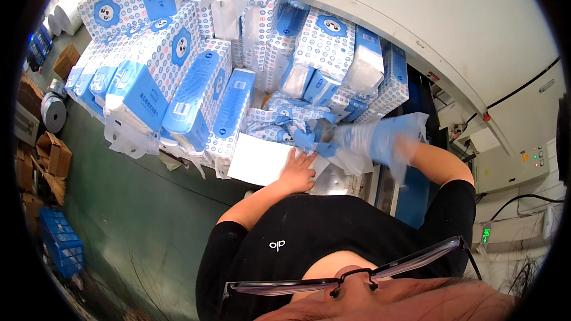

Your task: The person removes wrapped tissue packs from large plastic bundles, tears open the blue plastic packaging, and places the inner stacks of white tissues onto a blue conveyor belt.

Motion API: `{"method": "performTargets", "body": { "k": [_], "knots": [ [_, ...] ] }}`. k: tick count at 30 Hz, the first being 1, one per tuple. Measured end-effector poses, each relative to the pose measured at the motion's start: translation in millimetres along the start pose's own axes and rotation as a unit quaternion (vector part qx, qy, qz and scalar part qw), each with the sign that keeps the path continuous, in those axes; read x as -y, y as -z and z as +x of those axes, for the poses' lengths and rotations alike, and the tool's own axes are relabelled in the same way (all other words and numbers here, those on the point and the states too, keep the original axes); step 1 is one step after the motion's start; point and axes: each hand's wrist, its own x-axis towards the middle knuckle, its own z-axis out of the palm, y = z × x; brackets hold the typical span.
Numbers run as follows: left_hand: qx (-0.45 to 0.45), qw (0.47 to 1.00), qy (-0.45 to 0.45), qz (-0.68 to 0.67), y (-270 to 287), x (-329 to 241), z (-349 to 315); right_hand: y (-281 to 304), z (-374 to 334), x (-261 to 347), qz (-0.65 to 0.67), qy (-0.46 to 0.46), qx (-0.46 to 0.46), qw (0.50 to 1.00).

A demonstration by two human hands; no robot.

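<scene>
My left hand [298,173] lies with fingers spread at the right edge of a white rectangular block [262,159], which looks like a bare compressed stack. To the right, my right hand [407,147] is smeared by motion and grips a blue and clear plastic packaging bag [372,139]. This bag is blurred too and stretches left from the hand. Crumpled printed bags [279,122] lie just beyond the white block. A filled blue and white pack [233,110] stands beside the block's far left side. What lies under the bag in my right hand is hidden.
Many filled packs [148,53] are piled at the left and far side. A large pale machine housing [428,18] overhangs the right, with a control box [516,166] beyond. On the green floor [137,202] at left are a blue crate [61,241] and cardboard boxes [53,153].
</scene>
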Motion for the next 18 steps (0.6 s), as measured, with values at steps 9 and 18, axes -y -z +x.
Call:
{"method": "performTargets", "body": {
  "k": [9,18],
  "knots": [
    [0.018,1.0,0.003,-0.009,-2,2,-1,-4,-12,1,-0.009,-0.015,-0.022,1.0],
    [0.019,0.999,0.004,-0.025,1,3,-3,22,-28,-38,-0.077,-0.044,-0.047,0.995]
  ]
}}
